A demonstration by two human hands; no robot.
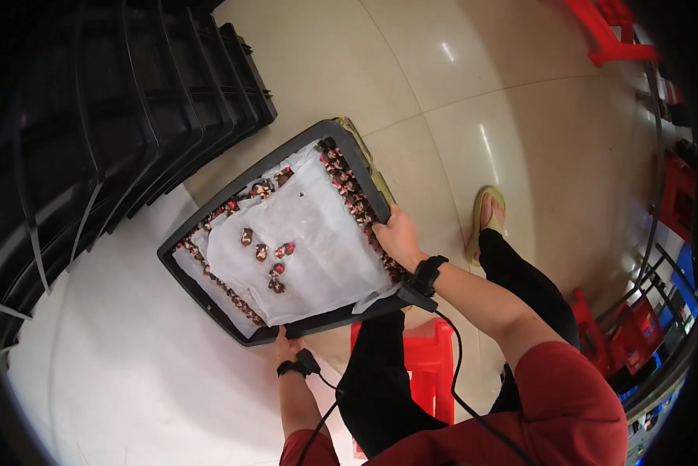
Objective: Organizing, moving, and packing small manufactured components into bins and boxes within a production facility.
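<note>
Both my hands hold a black tray (356, 161), tilted in view above my lap. My right hand (399, 239) is closed on its right edge, thumb over the rim. At the near edge, my left hand (287, 346) grips from below, its fingers partly hidden by the tray. White paper sheets (310, 241) cover much of the inside. Dark brown clusters (353, 190) with pink and pale bits line the right side, and more show along the far and left sides. Several loose clusters (277, 270) lie on top of the paper.
Black trays (116, 116) stand stacked on the left, by a white surface (108, 373). Below me is a red stool (430, 353); another red stool (617, 46) is at upper right. My sandalled foot (490, 210) rests on the tiled floor (450, 101). Cables run from my wristbands.
</note>
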